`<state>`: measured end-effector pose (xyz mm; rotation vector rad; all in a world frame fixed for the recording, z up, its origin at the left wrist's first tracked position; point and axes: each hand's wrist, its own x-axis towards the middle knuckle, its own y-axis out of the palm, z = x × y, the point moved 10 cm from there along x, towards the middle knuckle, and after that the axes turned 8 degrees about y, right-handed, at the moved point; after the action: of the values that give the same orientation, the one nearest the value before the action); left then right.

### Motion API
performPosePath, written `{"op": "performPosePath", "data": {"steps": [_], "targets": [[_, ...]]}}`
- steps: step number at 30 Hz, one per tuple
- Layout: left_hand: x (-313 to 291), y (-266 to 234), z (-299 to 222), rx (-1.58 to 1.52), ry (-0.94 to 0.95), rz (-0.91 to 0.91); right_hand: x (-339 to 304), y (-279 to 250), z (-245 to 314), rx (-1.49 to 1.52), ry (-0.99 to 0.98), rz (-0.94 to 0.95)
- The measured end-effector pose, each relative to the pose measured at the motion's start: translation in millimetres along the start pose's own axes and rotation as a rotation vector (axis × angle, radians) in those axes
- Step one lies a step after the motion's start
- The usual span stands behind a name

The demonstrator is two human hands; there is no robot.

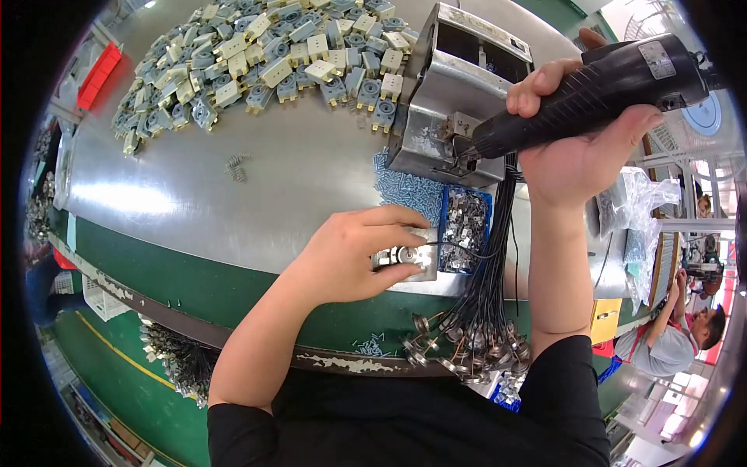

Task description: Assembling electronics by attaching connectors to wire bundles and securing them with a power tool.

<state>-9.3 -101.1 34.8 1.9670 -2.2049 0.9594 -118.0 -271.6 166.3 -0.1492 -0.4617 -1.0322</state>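
Observation:
My right hand [572, 167] is wrapped round a black electric screwdriver [556, 113]. The tool's tip points left and down at the outlet of a metal screw feeder box [443, 97]; whether it touches cannot be made out. At the table's near side my left hand [338, 253] grips a small grey part [408, 255] with a round metal centre between thumb and fingers. That part sits on a metal block, and a black wire leads from it to the right. The fingers hide some of the part.
Grey-and-cream switch-like parts [272, 62] lie heaped at the back left. Blue-grey screws [408, 187] are piled beside a blue tray [442, 233] of small metal pieces. Black wires [490, 288] with round metal ends hang over the front edge. A co-worker [669, 335] is at right.

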Motion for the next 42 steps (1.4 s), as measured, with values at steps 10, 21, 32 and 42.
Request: {"op": "performPosePath", "data": {"steps": [10,21,32,42], "targets": [[-1.1,-1.8,-1.9,0.043,0.047,-0.027,-1.2,4.1,1.5,0.044,-0.008,0.032],[-9.8,-2.4,1.8,-0.009,0.002,-0.037,-20.5,26.2,2.9,0.132,0.158,0.082],[-12.7,-1.8,7.4,0.017,-0.045,-0.018,-82.1,103.1,20.6,0.339,0.158,0.515],[-15.9,0.9,8.3,0.013,-0.007,-0.067,-89.9,100.7,2.4,0.297,0.161,0.464]]}}
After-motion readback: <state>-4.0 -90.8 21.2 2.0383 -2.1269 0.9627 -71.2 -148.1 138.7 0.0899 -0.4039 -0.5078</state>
